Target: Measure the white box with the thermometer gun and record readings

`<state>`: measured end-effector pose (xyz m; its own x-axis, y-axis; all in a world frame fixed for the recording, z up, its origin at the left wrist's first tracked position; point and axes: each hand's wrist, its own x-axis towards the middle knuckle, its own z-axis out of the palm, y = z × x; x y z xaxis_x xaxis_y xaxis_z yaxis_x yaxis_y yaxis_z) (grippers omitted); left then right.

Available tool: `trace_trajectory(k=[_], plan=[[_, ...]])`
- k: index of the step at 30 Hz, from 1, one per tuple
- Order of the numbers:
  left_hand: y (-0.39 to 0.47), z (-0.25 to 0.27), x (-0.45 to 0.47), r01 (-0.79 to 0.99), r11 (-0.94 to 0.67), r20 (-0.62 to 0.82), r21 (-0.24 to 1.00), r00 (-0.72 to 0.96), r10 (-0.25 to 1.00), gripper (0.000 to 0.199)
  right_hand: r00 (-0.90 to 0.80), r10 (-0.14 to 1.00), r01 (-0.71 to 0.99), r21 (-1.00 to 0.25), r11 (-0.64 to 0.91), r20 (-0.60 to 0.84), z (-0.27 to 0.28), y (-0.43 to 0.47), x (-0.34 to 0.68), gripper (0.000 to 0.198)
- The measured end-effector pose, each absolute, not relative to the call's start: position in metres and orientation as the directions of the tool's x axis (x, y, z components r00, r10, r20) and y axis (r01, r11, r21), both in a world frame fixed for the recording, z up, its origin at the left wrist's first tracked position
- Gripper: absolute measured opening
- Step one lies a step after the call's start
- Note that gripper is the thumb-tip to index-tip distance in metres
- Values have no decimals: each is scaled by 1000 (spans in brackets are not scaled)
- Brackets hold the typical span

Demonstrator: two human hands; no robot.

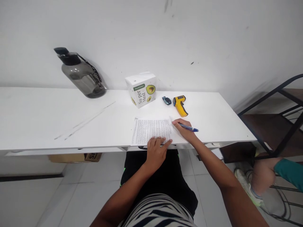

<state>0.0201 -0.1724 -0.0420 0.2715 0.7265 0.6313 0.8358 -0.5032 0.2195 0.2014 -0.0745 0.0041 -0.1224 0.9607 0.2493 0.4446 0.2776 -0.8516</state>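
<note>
A sheet of paper [151, 127] filled with rows of small writing lies at the front edge of the white table. My left hand [158, 149] rests on its lower edge, fingers spread. At the sheet's upper right corner, my right hand [184, 128] is closed around a blue pen [190, 127]. The pen's tip points left toward the paper; whether it touches is too small to tell. Just beyond the right hand lies a yellow and black infrared thermometer gun [180, 105]. Beside that is a small dark watch-like device [167, 100].
Behind the paper stands a white box with avocado pictures [141, 90]. A grey water bottle [81, 75] stands farther left by the wall. Black metal shelving [279, 94] borders the table's right end. Another person's leg [262, 176] shows at lower right. A cardboard box [71, 157] sits under the table.
</note>
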Motion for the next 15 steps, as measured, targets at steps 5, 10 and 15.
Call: trace_trajectory(k=[5, 10, 15], plan=[[-172, -43, 20, 835, -501, 622, 227, 272, 734, 39, -114, 964, 495, -827, 266, 242, -6, -67, 202, 45], [-173, -42, 20, 838, -494, 605, 231, 274, 748, 39, -104, 982, 392, -901, 183, 155, -14, -63, 202, 42], [-173, -42, 20, 837, -499, 595, 222, 289, 750, 40, -103, 986, 365, -917, 160, 131, -17, -63, 202, 40]])
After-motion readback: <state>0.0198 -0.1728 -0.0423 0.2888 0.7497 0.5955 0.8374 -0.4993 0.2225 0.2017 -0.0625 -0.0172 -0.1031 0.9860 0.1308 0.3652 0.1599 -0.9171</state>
